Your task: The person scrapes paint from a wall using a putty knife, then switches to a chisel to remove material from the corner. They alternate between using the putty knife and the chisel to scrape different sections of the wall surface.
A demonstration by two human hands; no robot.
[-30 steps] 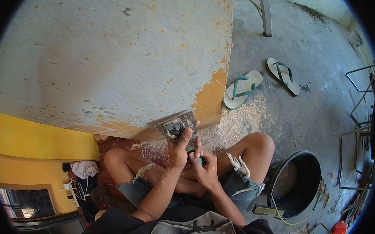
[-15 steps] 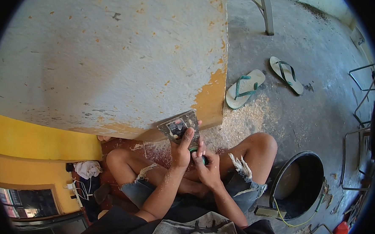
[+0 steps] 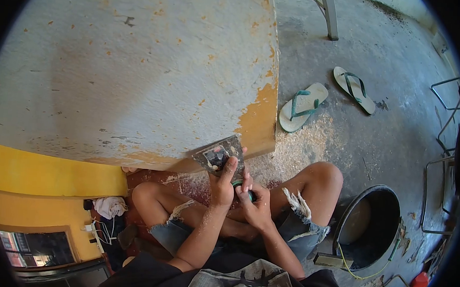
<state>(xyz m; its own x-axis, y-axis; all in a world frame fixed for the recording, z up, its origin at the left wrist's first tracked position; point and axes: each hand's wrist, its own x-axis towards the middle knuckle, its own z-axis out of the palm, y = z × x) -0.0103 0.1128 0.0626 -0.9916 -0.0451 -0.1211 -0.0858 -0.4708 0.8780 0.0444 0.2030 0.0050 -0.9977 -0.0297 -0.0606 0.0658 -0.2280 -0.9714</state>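
A wide-bladed scraper (image 3: pixel 204 155), its metal face smeared with residue, sits in both my hands beside the lower corner of a peeling wall. My left hand (image 3: pixel 223 187) pinches the blade, thumb lying across its face and fingers behind it. Around the green and dark handle, my right hand (image 3: pixel 257 210) is closed just below, close against the left fingers. White paint on the wall (image 3: pixel 139 81) is scraped away along the bottom and right edges, baring orange-yellow underneath. Pale dust clings to my left forearm.
Paint flakes (image 3: pixel 305 139) litter the floor beyond my crossed legs. Two flip-flops (image 3: pixel 303 107) lie past them. A black bucket (image 3: pixel 368 228) with a yellow-green handle stands by my knee, metal chair frames (image 3: pixel 439 170) at the far right. Cables (image 3: pixel 103 233) and cloth lie at the left.
The head view has shifted very slightly. Both hands keep the same hold on the scraper, with no clear movement.
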